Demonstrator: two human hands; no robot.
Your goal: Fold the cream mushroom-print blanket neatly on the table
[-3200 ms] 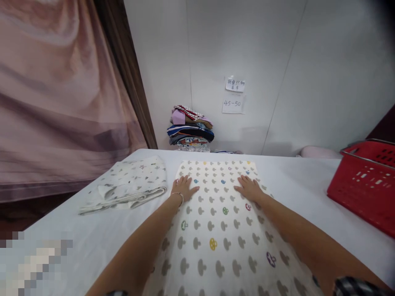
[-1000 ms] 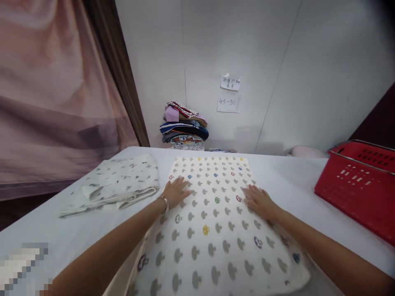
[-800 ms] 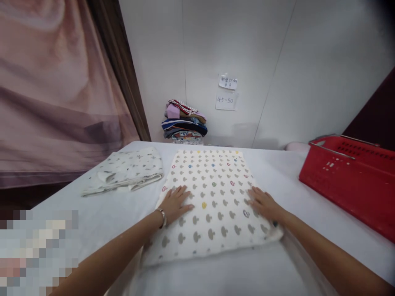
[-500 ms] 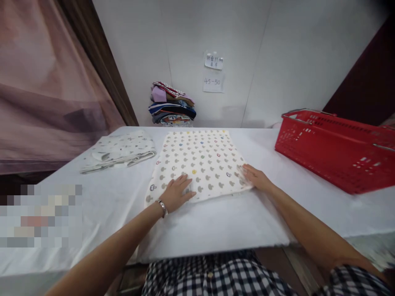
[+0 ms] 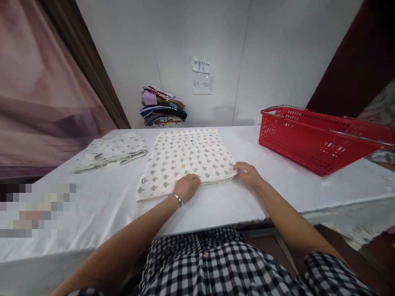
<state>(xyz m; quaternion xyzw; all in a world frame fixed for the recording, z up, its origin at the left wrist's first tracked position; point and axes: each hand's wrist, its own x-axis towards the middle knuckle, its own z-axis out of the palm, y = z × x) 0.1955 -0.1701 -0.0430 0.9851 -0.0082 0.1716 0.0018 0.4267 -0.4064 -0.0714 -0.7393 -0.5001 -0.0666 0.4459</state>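
A folded white cloth [image 5: 188, 158] with grey mushroom prints and a few coloured ones lies flat on the white-covered table. My left hand [image 5: 187, 187], with a silver bracelet at the wrist, is at the middle of its near edge, fingers together and curled over the fabric. At the near right corner, my right hand [image 5: 248, 173] pinches the cloth between thumb and fingers. The near edge shows stacked layers between my hands. To the left lies another folded white cloth [image 5: 117, 149] with a small print, untouched.
A red plastic basket [image 5: 296, 137] with metal handles stands at the right of the table [image 5: 212, 209]. Against the back wall is a pile of folded fabrics [image 5: 163, 111] below paper signs [image 5: 201, 76]. A pink curtain [image 5: 46, 90] hangs at left. A blurred patch covers the left front.
My left hand has slid right along the near edge, its spread fingers now curled together. My right hand has gone from lying flat to pinching the corner. The view has shifted somewhat.
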